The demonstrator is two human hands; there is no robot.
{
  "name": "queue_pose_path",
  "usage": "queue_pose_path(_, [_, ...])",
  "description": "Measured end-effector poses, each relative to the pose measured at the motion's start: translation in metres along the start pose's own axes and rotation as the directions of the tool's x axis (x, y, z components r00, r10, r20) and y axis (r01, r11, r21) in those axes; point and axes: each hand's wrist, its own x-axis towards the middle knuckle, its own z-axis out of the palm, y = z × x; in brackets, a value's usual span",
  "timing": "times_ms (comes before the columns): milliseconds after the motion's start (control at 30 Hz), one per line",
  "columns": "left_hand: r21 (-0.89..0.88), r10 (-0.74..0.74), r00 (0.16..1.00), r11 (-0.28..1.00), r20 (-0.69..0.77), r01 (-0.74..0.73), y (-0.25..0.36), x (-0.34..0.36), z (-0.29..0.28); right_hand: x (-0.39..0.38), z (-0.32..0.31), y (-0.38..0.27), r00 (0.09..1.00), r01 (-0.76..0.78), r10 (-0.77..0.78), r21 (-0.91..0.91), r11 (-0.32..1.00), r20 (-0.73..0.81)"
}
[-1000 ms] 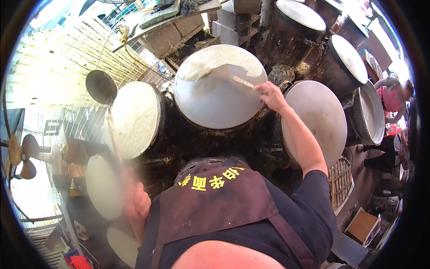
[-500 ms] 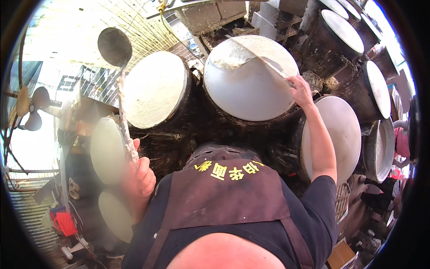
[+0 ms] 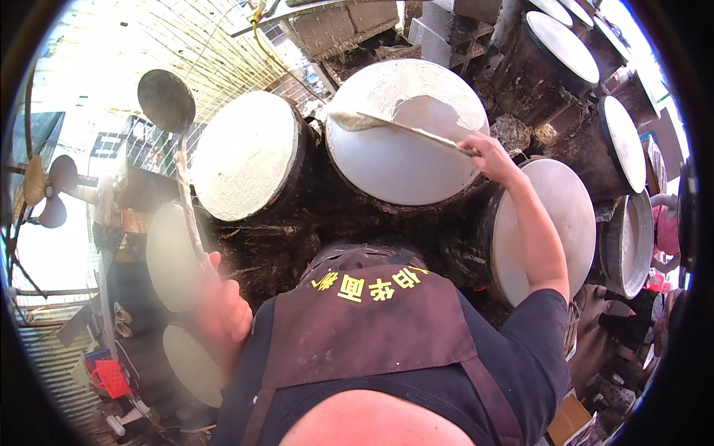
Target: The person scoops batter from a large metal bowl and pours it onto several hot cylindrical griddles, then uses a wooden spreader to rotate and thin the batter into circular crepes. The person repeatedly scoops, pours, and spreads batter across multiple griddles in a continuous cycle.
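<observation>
**Ladle and spreader held over round drum surfaces**

Where the frame's centre is occupied by the person's brown apron (image 3: pixel 364 327), both hands are seen raised to either side of it. The left hand (image 3: pixel 223 305), at lower left of centre, is closed around the long handle of a ladle (image 3: pixel 166 100); the handle runs up and slightly left, and the dark round bowl is held in the air at upper left, apart from the drums. The right hand (image 3: pixel 487 152), right of centre in the upper half, is closed around the thin handle of a flat spreader (image 3: pixel 353 119), whose pale blade is laid on the upper left part of the central drum top (image 3: pixel 405 156). That round surface is coated pale grey, with a rougher patch along its upper edge. A second drum top (image 3: pixel 245 156), cream-coloured and grainy, is set just beside it to the left. Another pale drum top (image 3: pixel 561 223) is seen below the right forearm. Further round tops are ranged along the upper right and lower left. A fan (image 3: pixel 48 189) is seen at the left rim.
</observation>
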Motion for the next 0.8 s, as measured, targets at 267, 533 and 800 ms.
queue_pose_path(267, [-0.020, -0.070, 0.989, 0.997, 0.127, 0.073, -0.001, 0.012, -0.004, 0.031, 0.006, 0.013, 0.978, 0.011, -0.040, -0.140, 0.990, -0.206])
queue_pose_path(533, [-0.048, -0.051, 0.996, 0.997, 0.067, 0.054, -0.009, 0.008, -0.002, -0.010, -0.040, 0.034, 0.998, -0.067, 0.066, -0.081, 0.994, -0.016])
queue_pose_path(800, [-0.026, -0.102, 0.993, 0.994, 0.068, 0.104, -0.014, 0.005, 0.004, 0.005, -0.021, 0.016, 0.996, 0.074, -0.068, -0.097, 0.992, 0.063])
